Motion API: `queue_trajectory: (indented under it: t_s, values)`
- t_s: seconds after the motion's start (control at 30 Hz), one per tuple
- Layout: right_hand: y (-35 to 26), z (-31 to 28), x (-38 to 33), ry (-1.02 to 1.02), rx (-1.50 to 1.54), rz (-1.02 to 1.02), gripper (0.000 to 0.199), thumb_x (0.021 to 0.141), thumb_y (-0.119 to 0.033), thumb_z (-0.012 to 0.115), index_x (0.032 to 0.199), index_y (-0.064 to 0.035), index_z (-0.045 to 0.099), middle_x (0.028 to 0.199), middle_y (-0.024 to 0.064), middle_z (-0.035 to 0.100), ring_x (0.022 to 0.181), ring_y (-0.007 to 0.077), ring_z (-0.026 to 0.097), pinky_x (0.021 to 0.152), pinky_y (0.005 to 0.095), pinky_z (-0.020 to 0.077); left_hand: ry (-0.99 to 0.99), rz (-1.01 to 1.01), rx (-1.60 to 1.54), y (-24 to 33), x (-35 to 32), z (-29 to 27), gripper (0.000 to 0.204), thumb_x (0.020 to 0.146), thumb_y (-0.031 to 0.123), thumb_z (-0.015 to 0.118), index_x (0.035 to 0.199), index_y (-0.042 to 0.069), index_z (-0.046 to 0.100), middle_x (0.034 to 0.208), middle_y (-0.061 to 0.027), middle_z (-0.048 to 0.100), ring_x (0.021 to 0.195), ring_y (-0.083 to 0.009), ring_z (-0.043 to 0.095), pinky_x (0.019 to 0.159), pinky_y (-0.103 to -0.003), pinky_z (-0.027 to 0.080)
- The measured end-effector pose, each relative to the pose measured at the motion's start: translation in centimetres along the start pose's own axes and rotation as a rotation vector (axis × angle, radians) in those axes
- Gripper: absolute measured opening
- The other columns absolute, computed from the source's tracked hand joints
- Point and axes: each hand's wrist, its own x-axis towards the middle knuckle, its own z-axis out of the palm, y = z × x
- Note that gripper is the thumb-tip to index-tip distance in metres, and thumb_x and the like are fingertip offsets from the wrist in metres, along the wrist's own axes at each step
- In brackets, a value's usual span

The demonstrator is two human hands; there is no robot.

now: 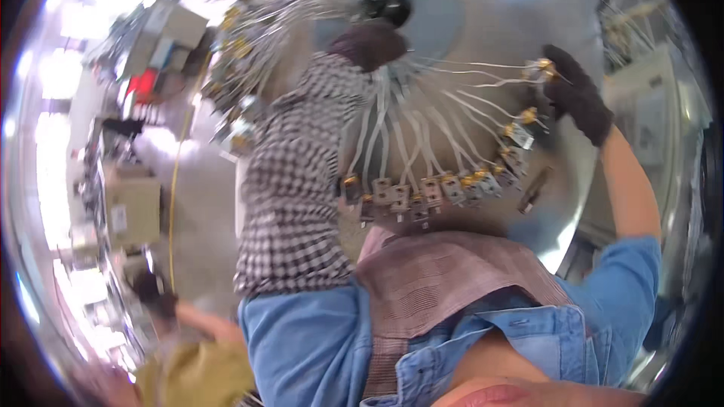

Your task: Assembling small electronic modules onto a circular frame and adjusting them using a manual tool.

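Note:
My left hand [369, 44], in a dark glove and a black-and-white checked sleeve, is closed where many white wires [385, 124] come together. Its fingers are blurred, and what lies inside them is hidden. From there the wires fan out toward me, ending in several small metal blocks with brass-coloured fittings [430, 191] in an arc. Over on the right, my right hand [581, 98], also dark-gloved, grips one wired metal piece with brass-coloured fittings [543, 69] at its fingertips. Two white wires run taut from that piece back toward the left hand.
Beyond my left hand are a black knob-like part [388, 7] and a blue-grey disc [441, 15]. More wired brass-tipped pieces [237, 49] hang at the upper left. A loose metal strip [535, 190] lies on the right. Another person's gloved hand [154, 294] shows lower left, near a cardboard box [134, 211].

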Motion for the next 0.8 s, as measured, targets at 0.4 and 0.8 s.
queue_trajectory:
  t_s: [0.4, 0.8]
  values:
    - [0.6, -3.4, 0.7, -0.560, -0.617, -0.410, 0.056, 0.084, -0.022, 0.062, 0.135, -0.0166, 0.041, 0.106, 0.0067, 0.056, 0.090, 0.0229, 0.060, 0.076, 0.0364, 0.0511, -0.063, 0.156, 0.392, 1.6, -1.6, -4.1, 0.023, 0.088, 0.017, 0.050, 0.105, 0.011, 0.063, 0.091, -0.0120, 0.061, 0.081, -0.0276, 0.060, 0.073, -0.039, 0.048]
    - [2.2, -2.4, 5.2, -0.045, -0.316, 0.119, 0.053, 0.077, -0.030, 0.067, 0.121, -0.0036, 0.053, 0.110, 0.0146, 0.060, 0.097, 0.0236, 0.060, 0.081, 0.0330, 0.0488, 0.247, 0.215, 0.225, 0.6, -2.9, -2.1, 0.014, 0.083, 0.015, 0.057, 0.094, 0.012, 0.065, 0.097, -0.0115, 0.062, 0.093, -0.0284, 0.059, 0.081, -0.038, 0.048]
